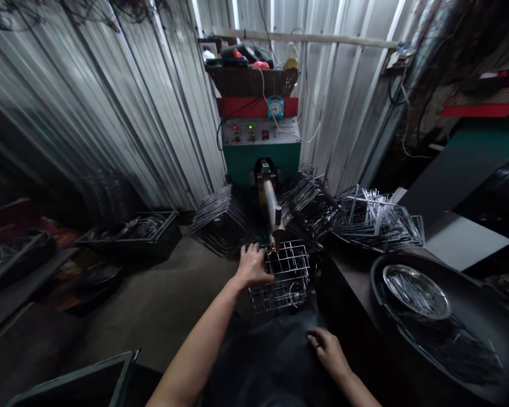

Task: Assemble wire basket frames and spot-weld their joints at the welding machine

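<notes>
A small wire basket (289, 264) of thin metal rods sits under the arm of a spot welder (272, 206). An orange spark glows where the welder's tip meets the wire. My left hand (253, 267) grips the basket's left side, fingers over the far part and thumb toward me. Lower right, above the dark apron (267, 356), is my right hand (328, 351), apart from the basket. Its fingers are curled together; what they hold, if anything, is too dark to make out.
Stacked wire frames (218, 217) flank the welder, with more frames (309, 206) on its right. A pile of bent wire pieces (377, 217) lies farther right. A round metal dish (415, 291) of short rods sits in a black basin (483, 322). Crates (129, 232) stand left.
</notes>
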Demonstrator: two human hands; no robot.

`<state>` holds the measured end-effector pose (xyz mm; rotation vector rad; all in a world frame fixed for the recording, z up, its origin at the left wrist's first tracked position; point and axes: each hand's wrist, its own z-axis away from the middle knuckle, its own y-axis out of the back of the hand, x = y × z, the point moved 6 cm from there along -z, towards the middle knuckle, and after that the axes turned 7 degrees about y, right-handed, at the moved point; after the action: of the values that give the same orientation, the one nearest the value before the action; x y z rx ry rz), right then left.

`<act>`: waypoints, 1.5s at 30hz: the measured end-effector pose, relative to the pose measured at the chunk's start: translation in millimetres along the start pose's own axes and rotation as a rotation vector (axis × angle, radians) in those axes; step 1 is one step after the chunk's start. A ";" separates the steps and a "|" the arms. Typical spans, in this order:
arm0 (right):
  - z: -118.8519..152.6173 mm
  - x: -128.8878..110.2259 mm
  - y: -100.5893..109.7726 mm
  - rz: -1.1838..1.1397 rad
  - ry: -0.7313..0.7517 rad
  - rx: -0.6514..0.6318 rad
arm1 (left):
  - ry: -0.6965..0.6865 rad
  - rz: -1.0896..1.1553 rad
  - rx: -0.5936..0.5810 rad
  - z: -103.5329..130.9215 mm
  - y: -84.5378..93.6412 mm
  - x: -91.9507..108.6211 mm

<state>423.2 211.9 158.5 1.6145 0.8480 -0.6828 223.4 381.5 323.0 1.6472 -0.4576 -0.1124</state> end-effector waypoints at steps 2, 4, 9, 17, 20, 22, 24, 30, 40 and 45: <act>0.1 -0.4 0.9 -0.006 0.005 -0.012 | 0.004 0.006 -0.017 0.6 -0.1 1.5; -1.3 -0.5 2.3 -0.014 0.016 -0.037 | 0.002 0.029 -0.053 0.1 1.5 0.3; -30.6 -12.3 32.3 0.053 0.099 -0.052 | 0.028 0.275 -0.158 -19.3 18.3 -29.8; -200.1 -110.3 99.8 0.433 0.464 0.006 | 0.122 0.125 -0.226 -68.4 18.4 -53.2; -254.8 -128.7 73.9 0.623 0.455 -0.288 | 0.084 0.089 -0.272 -77.9 7.4 -41.6; -274.9 -128.0 53.4 0.682 0.391 -0.506 | 0.054 0.071 -0.296 -81.3 2.5 -37.4; -284.1 -123.9 38.6 0.691 0.324 -0.643 | 0.024 0.050 -0.310 -82.9 -0.3 -35.4; -297.9 -116.1 27.1 0.746 0.266 -0.593 | 0.016 -0.052 -0.225 -89.2 3.1 -31.0; -316.9 -123.6 41.7 0.751 0.305 -0.485 | -0.251 -0.227 -0.266 -54.8 20.9 -5.7; -293.2 -130.1 38.1 0.721 0.351 -0.550 | -0.366 -0.230 -0.278 -34.7 9.9 9.3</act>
<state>377.8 473.3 342.8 1.3964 0.5580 0.3301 241.3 409.9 339.2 1.4002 -0.5011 -0.6292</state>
